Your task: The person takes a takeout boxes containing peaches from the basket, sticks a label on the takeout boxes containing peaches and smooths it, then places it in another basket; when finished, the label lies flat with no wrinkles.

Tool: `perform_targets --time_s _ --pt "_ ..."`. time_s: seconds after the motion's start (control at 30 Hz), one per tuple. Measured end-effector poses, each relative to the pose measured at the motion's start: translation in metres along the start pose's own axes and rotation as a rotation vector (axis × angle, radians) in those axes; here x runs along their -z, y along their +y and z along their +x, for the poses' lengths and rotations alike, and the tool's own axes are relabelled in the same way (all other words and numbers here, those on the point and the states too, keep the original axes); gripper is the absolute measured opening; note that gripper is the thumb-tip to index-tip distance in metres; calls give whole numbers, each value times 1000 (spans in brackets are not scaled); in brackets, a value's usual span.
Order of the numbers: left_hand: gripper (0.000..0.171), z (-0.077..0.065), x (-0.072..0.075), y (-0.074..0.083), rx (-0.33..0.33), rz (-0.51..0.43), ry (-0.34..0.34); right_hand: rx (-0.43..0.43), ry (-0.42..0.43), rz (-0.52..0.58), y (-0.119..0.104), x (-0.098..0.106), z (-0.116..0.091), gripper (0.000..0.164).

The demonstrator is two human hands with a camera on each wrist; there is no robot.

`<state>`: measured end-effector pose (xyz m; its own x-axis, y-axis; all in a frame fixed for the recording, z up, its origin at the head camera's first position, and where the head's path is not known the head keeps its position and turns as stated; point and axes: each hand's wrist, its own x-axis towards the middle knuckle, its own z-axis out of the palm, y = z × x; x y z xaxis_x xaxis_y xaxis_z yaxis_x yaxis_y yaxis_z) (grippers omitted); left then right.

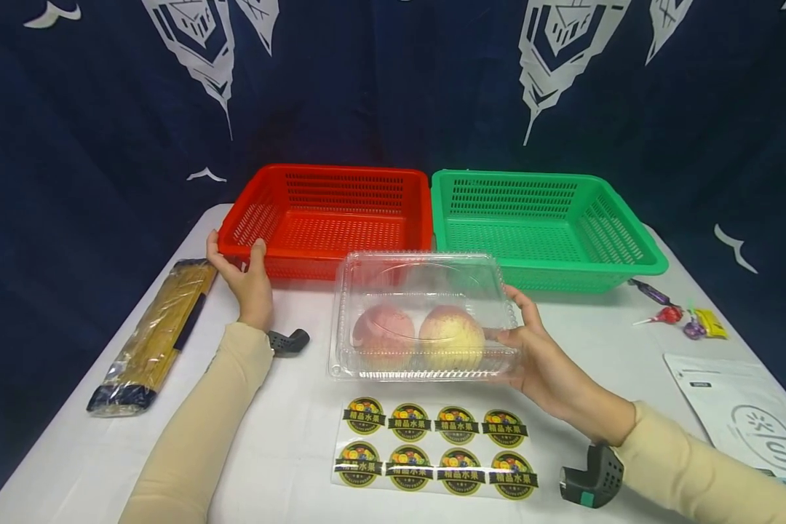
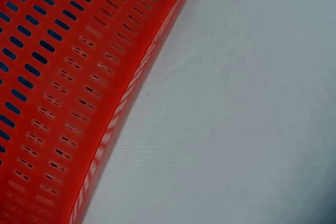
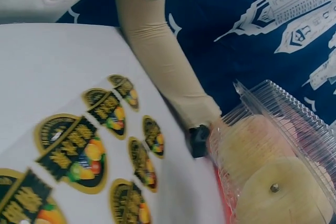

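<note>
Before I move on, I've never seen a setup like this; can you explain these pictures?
There's no machine: just a person's bare left hand and right hand. The head camera looks forward and down at both; wrist cameras took the other two pictures. On the table are a red basket, a green basket, stickers, sweets, a wrapped bundle and a white packet. The right hand holds a clear box with two fruits inside; the left hand is at the red basket's near left corner.

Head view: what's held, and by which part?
Clear plastic box, by its right side, in the right hand. Left hand is at the near left corner of the red basket; can't tell whether it grips.
</note>
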<state>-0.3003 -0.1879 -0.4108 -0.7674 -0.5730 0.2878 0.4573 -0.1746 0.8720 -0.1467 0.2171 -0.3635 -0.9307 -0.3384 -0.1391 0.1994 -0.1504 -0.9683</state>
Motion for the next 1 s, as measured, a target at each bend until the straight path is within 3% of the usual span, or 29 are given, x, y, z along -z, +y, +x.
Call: perform_targets --time_s 0.2,0.47,0.73,1.0 --pt "81 0 0 2 15 18 -1 -38 6 3 14 -1 -1 69" --pt "85 -1 0 4 11 40 2 -94 30 18 29 -4 0 71" --pt "86 -1 -2 5 -5 77 -14 -118 72 38 27 -4 1 70" --pt "83 1 -2 3 -14 54 2 -121 103 55 23 2 3 66"
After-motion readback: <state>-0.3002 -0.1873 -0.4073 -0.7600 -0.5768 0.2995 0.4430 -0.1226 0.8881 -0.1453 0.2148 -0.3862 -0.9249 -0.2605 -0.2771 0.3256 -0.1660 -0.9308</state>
